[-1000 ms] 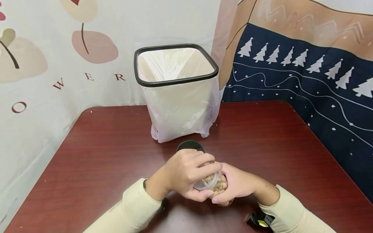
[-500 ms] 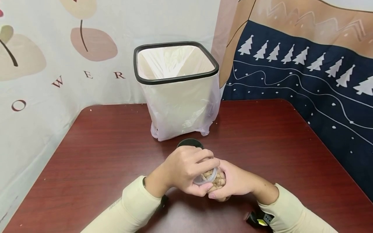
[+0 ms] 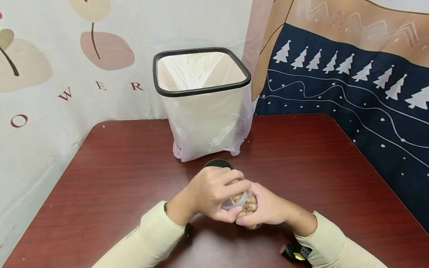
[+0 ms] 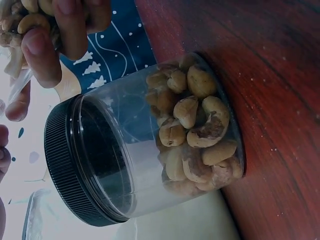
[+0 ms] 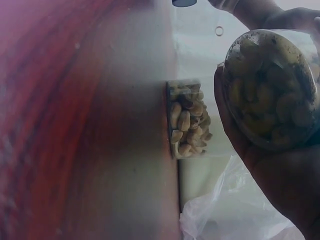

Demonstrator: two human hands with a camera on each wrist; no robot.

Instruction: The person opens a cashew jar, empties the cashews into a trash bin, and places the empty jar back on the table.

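A clear jar of cashews (image 3: 249, 206) is tilted, its mouth to the left, in my right hand (image 3: 269, 204). The right fingers and thumb wrap its body; its round base (image 5: 270, 95) faces the right wrist camera. My left hand (image 3: 214, 195) holds the mouth end, fingers across the top and thumb at the clear rim, hiding much of the opening. Behind the left hand stands a second clear jar, its black lid (image 3: 218, 163) showing in the head view. In the left wrist view this jar (image 4: 145, 130) stands on the table, partly filled with cashews.
A white trash bin (image 3: 207, 119) with a black rim and a thin plastic liner stands at the back of the red-brown table (image 3: 110, 178). Patterned cloths (image 3: 335, 85) hang behind the table. A strapped black device (image 3: 293, 253) sits under the right wrist.
Both hands and the held jar have shifted slightly up and left in the head view, while the whole scene also moved up a little. The grip looks the same.
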